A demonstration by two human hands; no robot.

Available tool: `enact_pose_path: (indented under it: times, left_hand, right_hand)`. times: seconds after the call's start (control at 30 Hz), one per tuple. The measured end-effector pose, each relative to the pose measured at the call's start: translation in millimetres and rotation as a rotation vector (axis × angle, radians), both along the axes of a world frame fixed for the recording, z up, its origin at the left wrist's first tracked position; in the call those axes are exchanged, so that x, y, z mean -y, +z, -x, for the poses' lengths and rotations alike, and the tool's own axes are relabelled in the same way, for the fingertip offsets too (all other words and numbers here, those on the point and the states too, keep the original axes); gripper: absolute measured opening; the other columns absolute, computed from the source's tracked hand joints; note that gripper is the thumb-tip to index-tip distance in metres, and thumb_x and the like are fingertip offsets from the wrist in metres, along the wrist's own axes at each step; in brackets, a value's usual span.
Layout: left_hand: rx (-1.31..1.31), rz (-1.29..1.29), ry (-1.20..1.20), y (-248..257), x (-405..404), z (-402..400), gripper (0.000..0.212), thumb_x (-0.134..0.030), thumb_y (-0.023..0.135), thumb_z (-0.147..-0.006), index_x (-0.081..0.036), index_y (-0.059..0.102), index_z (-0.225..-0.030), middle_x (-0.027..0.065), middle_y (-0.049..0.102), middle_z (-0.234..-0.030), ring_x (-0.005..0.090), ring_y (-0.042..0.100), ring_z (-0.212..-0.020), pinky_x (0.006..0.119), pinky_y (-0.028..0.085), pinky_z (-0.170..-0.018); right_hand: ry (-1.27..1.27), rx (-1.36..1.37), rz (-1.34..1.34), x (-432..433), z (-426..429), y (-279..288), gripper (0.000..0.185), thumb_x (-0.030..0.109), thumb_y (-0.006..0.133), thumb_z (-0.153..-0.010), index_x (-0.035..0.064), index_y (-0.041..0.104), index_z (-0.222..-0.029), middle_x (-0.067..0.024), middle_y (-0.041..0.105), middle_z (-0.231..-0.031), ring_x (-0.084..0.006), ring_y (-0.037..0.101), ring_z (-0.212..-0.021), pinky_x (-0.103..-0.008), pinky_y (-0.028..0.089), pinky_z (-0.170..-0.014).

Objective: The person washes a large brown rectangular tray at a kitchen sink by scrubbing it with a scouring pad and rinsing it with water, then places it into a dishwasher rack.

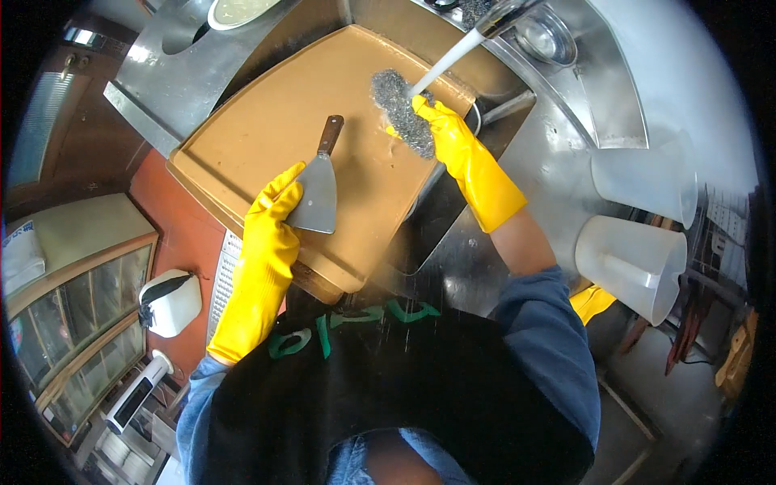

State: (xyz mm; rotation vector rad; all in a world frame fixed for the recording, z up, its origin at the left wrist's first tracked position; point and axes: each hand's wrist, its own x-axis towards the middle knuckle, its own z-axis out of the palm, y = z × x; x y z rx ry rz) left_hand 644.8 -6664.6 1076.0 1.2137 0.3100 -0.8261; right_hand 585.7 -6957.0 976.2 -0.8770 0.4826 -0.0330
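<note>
My left hand (277, 209), in a yellow rubber glove, grips the steel blade of a wide scraper (317, 191); its wooden handle points away from me. My right hand (451, 136), gloved the same way, holds a grey metal scouring pad (397, 106) under a white stream of water (448, 60) from a metal faucet (506, 18). A bit of yellow shows beneath the pad, too little to name. Below both hands lies a large tan tray or lid (260, 115), slanted across a stainless steel sink.
Two translucent plastic jugs (627, 260) (642, 182) stand at the right. Beyond the faucet sits a metal bowl (545, 37). A white container (241, 11) rests on the steel counter (182, 79) at the upper left. A white plastic canister (173, 303) is on the left.
</note>
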Motion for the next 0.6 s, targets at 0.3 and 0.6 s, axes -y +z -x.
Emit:
enact_pose_path:
  times: [0.3,0.6]
  left_hand:
    - [-0.019,0.054,-0.056,-11,5,-12,0.028,-0.002,0.061,-0.092,0.002,0.063,-0.12,0.0102,0.069,-0.11,0.0198,0.067,-0.093,0.03,0.054,-0.086]
    - [0.024,-0.095,-0.301,-39,41,-54,0.027,-0.002,0.057,-0.093,0.001,0.063,-0.119,0.0105,0.069,-0.105,0.0204,0.068,-0.085,0.031,0.055,-0.08]
  right_hand:
    - [-0.031,-0.061,0.51,4,-2,68,0.041,0.023,0.065,-0.089,0.0033,0.059,-0.125,-0.0097,0.07,-0.109,-0.0223,0.067,-0.097,-0.0297,0.054,-0.079]
    - [0.707,-0.635,1.882,65,8,20,0.032,0.031,0.056,-0.09,0.0158,0.067,-0.115,-0.0148,0.066,-0.114,-0.0343,0.063,-0.104,-0.0464,0.05,-0.09]
